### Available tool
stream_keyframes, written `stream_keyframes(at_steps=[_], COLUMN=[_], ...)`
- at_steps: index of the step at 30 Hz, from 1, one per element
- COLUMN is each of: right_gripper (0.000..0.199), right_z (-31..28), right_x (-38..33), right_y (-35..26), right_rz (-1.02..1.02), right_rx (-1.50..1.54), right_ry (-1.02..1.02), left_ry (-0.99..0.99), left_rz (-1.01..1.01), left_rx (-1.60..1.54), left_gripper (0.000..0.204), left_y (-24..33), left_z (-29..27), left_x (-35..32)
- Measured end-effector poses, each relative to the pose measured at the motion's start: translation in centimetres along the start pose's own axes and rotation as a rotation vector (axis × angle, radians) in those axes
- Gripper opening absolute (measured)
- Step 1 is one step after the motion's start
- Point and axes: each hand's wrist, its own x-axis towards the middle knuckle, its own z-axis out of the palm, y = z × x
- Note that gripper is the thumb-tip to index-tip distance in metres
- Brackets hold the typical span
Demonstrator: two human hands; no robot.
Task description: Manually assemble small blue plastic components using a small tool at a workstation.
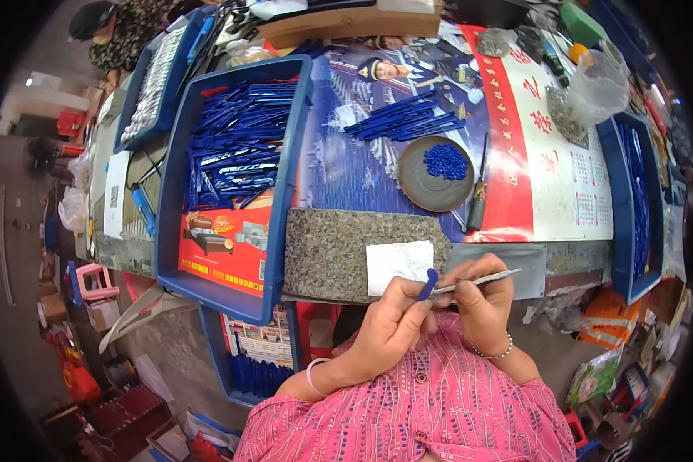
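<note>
My left hand (393, 327) is closed in a pinch around a small, curved dark-blue piece (427, 285), whose end stands up above my fingertips. My right hand (485, 308) grips a thin silvery metal tool (503, 276). It runs between both hands, its inner end meeting the blue piece; its exact kind cannot be made out. Just beyond the fingers, a folded white paper (393, 262) lies on a speckled stone slab (327, 250). Farther off stands a round dark dish (425, 199) of small blue pieces (445, 162). Beside it lies a slim pointed tool with a dark handle (477, 212).
On the left, a large blue tray (289, 177) holds many blue strips (242, 127). More blue strips (408, 115) lie on the poster (547, 181) covering the table. Another blue tray (620, 285) borders the right side. A person (123, 35) is at the far left.
</note>
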Motion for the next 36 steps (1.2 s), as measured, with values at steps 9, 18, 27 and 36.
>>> stream_keyframes(at_steps=[9,18,27,36], right_gripper=[0.017,0.022,0.016,0.015], right_z=[-0.1,0.9,1.2,0.8], right_x=[0.1,0.4,0.7,0.2], right_y=[-2.1,-2.2,-1.7,-2.0], right_rz=[0.167,0.318,0.319,0.288], right_rx=[-0.214,-0.31,-0.276,-0.194], right_ry=[0.017,-0.121,-0.095,0.005], left_ry=[0.17,0.256,0.221,0.15], left_rz=[0.2,0.515,0.371,0.185], left_rx=[0.427,0.86,0.627,0.498], left_gripper=[0.018,0.021,0.026,0.025], left_y=[-0.3,0.2,-0.2,0.4], left_z=[-0.6,-1.2,-0.8,-0.8], left_x=[-0.6,-1.0,-1.2,-1.2])
